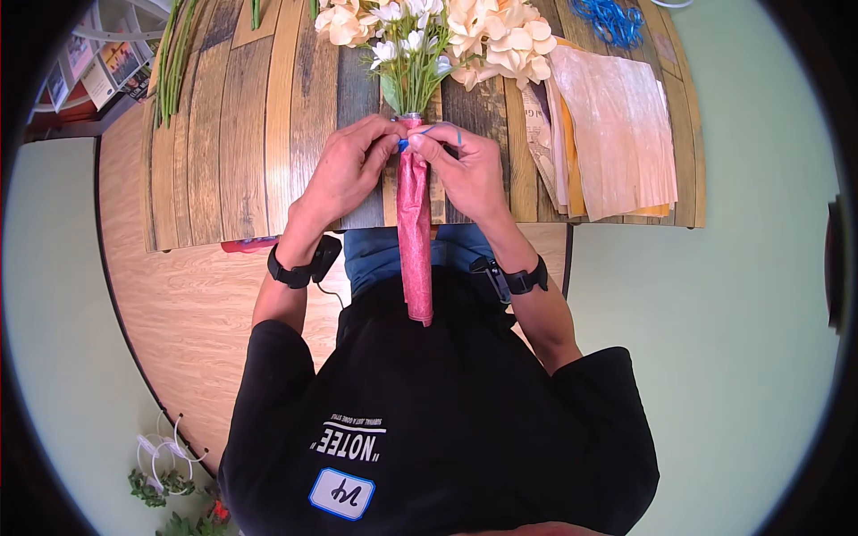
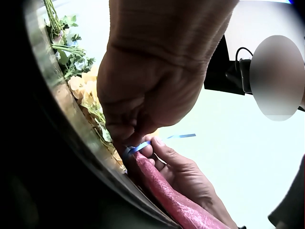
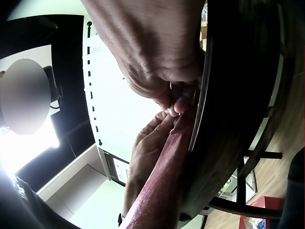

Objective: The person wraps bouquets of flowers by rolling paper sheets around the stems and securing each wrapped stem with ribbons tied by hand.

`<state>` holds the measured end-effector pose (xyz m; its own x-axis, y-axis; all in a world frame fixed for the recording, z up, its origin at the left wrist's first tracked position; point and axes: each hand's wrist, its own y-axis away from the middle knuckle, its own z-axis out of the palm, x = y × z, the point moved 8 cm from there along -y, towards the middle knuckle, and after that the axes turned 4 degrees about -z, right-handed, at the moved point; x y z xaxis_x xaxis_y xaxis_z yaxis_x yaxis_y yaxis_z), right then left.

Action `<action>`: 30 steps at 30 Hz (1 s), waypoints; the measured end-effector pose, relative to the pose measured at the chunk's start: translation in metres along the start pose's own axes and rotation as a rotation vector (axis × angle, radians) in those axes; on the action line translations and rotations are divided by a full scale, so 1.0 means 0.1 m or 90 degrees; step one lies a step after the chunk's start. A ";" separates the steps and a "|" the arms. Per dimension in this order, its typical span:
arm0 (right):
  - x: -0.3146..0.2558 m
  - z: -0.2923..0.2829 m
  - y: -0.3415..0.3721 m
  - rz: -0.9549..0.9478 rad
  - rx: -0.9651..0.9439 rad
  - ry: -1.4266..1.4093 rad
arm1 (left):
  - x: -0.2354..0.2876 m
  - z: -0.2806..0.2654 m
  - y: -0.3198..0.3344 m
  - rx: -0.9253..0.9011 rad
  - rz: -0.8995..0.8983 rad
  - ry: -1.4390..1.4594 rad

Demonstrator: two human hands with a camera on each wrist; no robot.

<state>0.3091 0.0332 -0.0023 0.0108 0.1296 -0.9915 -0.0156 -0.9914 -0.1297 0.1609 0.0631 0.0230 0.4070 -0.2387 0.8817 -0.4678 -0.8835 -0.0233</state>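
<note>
A bouquet of white flowers (image 1: pixel 413 43) lies at the table's front, its stems wrapped in pink paper (image 1: pixel 415 223) that hangs past the edge toward the lap. Blue ribbon (image 2: pixel 139 148) circles the wrap just below the bare stems. My left hand (image 1: pixel 350 165) pinches the ribbon at the left side of the wrap. From the right, my right hand (image 1: pixel 465 170) pinches it between thumb and forefinger, and a loose ribbon end sticks out past these fingers. Both hands' fingertips meet at the front of the wrap and partly hide the ribbon there.
Large cream flowers (image 1: pixel 500 40) lie beside the bouquet. Sheets of wrapping paper (image 1: pixel 617 129) are stacked at the table's right, below a tangle of blue ribbon (image 1: pixel 609 20). Green stems (image 1: pixel 174 62) lie at the far left of the wooden table (image 1: pixel 241 143).
</note>
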 end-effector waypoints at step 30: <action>0.03 -0.03 -0.03 0.018 -0.023 -0.068 | -0.28 0.10 -0.06 -0.050 -0.126 0.152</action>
<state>0.3125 0.0366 -0.0050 -0.0954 0.0999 -0.9904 0.0217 -0.9945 -0.1024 0.1605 0.0708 -0.0065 0.3053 0.0447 0.9512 -0.4612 -0.8670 0.1888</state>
